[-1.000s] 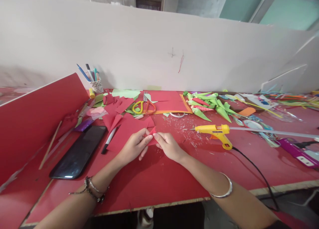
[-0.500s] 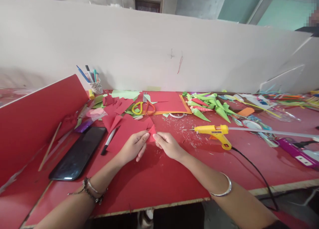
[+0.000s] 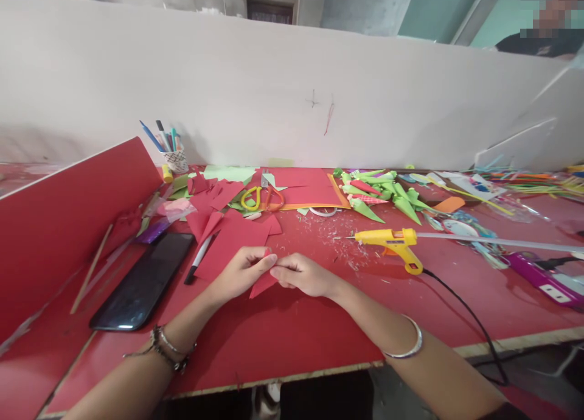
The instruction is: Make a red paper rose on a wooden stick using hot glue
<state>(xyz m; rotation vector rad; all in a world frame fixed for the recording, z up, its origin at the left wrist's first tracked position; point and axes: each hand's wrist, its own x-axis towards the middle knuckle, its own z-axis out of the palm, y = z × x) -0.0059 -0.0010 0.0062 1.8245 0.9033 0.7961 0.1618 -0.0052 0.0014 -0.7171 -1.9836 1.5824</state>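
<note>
Left of the glue gun (image 3: 396, 242), left hand (image 3: 245, 270) and right hand (image 3: 306, 275) pinch paper (image 3: 261, 284), now jutting toward the front edge (image 3: 337, 371); bare table (image 3: 292, 332) lies between.

hands (image 3: 241, 272): bare | left: dark bracelet (image 3: 158, 343), silvery bangle (image 3: 170, 346) | right: silvery cuff (image 3: 417, 341), dark sleeve (image 3: 504, 412)

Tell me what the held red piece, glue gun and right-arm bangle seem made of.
Held red piece: likely matte paper, thin with straight edges. Glue gun: probably plastic, smooth yellow moulded-looking body. Bangle: apparently polished metal, silvery with bright highlights.
</note>
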